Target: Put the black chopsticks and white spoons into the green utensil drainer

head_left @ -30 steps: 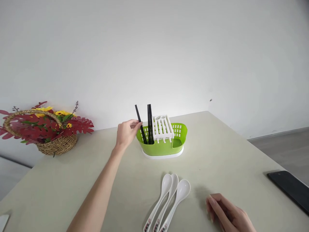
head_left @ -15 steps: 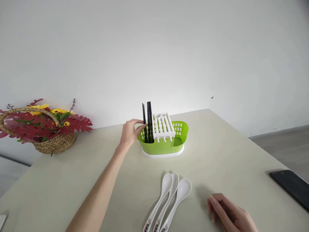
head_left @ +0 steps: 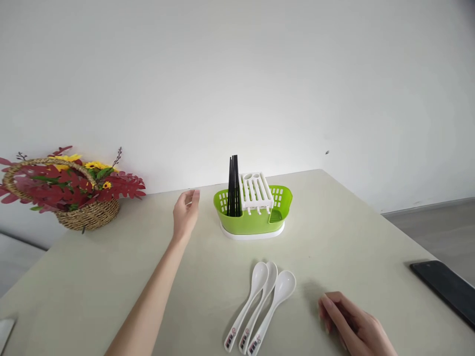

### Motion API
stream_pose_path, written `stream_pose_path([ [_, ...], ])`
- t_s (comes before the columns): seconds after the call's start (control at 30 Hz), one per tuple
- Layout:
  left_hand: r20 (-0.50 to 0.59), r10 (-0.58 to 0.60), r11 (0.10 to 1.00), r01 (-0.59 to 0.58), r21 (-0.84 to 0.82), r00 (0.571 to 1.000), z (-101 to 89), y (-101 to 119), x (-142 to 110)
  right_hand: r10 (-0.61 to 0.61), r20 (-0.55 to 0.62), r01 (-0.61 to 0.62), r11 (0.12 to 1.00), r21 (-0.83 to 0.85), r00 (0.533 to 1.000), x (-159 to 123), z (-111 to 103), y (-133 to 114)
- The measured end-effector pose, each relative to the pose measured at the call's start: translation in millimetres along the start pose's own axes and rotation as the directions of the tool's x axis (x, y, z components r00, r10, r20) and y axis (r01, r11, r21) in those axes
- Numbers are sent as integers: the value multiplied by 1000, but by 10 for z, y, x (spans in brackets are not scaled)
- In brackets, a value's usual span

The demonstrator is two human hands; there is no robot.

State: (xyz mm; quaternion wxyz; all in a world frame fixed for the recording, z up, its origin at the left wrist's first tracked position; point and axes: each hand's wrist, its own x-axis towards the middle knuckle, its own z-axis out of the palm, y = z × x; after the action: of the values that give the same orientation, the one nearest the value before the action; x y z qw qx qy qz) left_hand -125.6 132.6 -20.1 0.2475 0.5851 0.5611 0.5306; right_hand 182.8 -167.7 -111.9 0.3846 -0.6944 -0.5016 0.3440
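Note:
My left hand (head_left: 186, 212) is empty, its fingers loosely bent, to the left of a green utensil basket (head_left: 247, 225) and apart from it. Several black chopsticks (head_left: 233, 188) stand together in the basket's left compartment. A white slotted rack (head_left: 257, 192) with small hooks covers the basket's middle, and a white base (head_left: 253, 237) lies under it. My right hand (head_left: 354, 324) is at the lower right with fingers curled in, nothing visible in them. Between the basket and me lie three white spoons (head_left: 285, 284), bowls pointing away and handles toward me.
A wicker basket (head_left: 89, 216) of red and yellow artificial flowers stands at the table's back left. A black phone (head_left: 445, 287) lies by the right edge. The wall (head_left: 237, 89) rises behind the table. A white object's corner (head_left: 5, 331) shows at the lower left.
My left hand has let go of the chopsticks and moved left, away from the green basket. Those chopsticks now lean against the others. My right hand has hardly moved.

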Motion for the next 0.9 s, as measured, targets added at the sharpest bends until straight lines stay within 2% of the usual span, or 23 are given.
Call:
stream_pose_path([
  [0.07,-1,-81,996,81,-35,997,-94,-229,-62,11,-18,-11,1000,-12,1000,-6,10,-1],
  [0.17,36,-136,990,137,-18,990,-261,-531,-218,15,-44,-16,999,-31,999,-14,39,-33],
  [0.3,71,-137,990,139,-23,988,-483,-737,-484,19,-54,-21,999,-34,998,27,100,-101],
  [0.47,139,-76,997,73,23,987,-585,-748,-705,36,19,-37,999,33,999,180,182,-245],
  [0.53,174,-56,996,44,74,983,-574,-728,-748,45,96,-49,998,44,994,260,193,-305],
  [0.67,208,-22,991,-6,136,978,-552,-714,-798,75,291,-98,993,66,954,397,204,-358],
  [0.9,220,-10,991,-20,134,975,-556,-732,-835,52,253,-70,996,63,966,440,293,-275],
])
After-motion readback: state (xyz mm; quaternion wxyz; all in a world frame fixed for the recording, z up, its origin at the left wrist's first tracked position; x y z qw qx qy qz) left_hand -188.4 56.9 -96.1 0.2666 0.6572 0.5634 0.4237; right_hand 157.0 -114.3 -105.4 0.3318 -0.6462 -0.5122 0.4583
